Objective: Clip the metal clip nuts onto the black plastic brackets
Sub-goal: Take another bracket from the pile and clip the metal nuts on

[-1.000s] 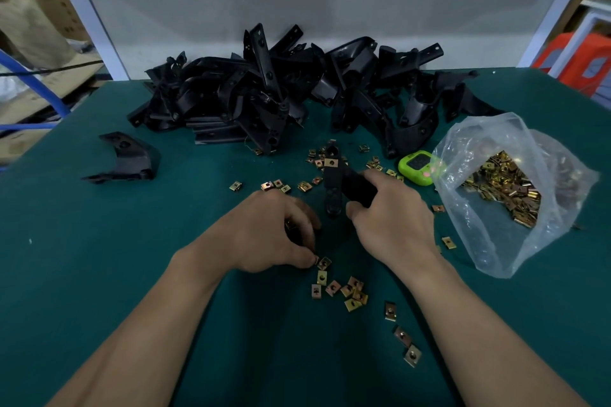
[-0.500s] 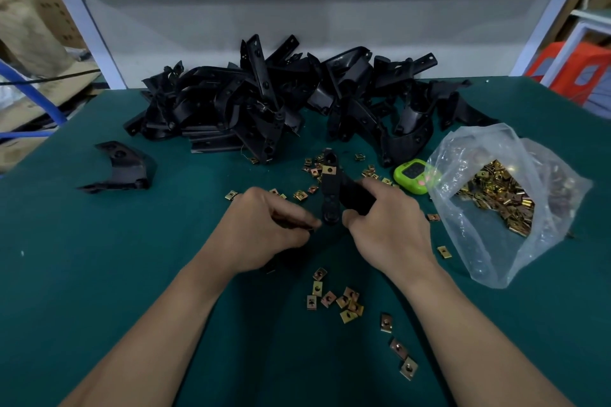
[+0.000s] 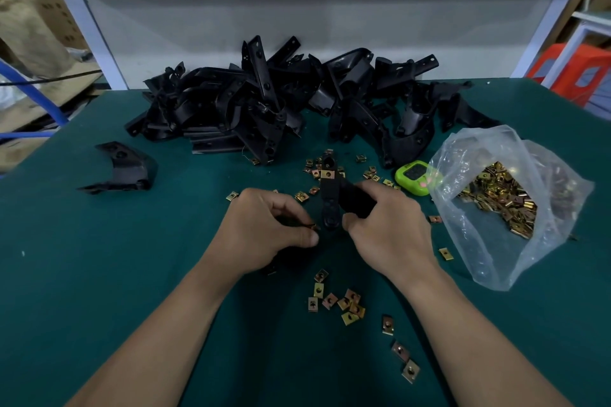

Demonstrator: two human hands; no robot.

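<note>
A black bracket (image 3: 330, 198) is gripped by the curled fingers (image 3: 370, 188) of the right hand (image 3: 390, 231) just above the green bench (image 3: 99, 274), with one brass clip nut (image 3: 327, 174) already seated at its far end. A second clip nut (image 3: 311, 226) is pinched in the left hand (image 3: 264, 235) beside the near end. It is best squared to the edge and pushed until the holes align.

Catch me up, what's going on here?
A person is fitting clip nuts to brackets. The right hand grips a black bracket that already carries one clip nut near its far end. The left hand pinches a second clip nut beside the bracket's near end, not yet clipped on. A pile of brackets lies behind, loose nuts dot the green mat, and a plastic bag of nuts sits on the right.
</note>
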